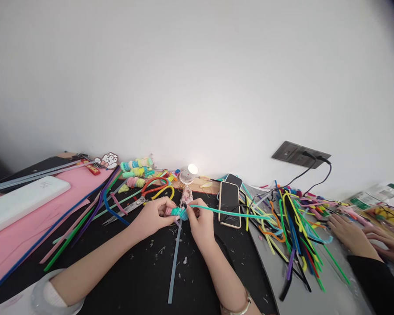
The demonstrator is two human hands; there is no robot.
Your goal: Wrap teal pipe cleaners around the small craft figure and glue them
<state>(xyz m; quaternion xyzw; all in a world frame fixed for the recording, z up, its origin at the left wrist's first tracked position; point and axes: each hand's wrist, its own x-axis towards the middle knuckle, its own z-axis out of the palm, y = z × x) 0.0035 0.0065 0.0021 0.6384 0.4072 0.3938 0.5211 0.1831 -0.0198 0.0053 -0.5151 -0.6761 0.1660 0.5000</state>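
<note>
My left hand point(154, 214) and my right hand point(199, 221) meet over the black table point(141, 271). Both are closed in a pinch around a small teal coil of pipe cleaner point(180, 212) wound on a thin grey stick point(174, 262). The stick runs down toward me. From the coil a long teal pipe cleaner tail point(230, 213) stretches right, passing by my right fingers. A pink coiled piece point(186, 194) sits just behind my fingers.
Scissors with orange handles point(141, 199) lie left of my hands. Two phones point(229, 197) rest at the right. A heap of coloured pipe cleaners point(295, 223) covers the grey surface, where another person's hands point(354, 234) lie. A pink sheet point(29, 223) and white box point(19, 199) sit left.
</note>
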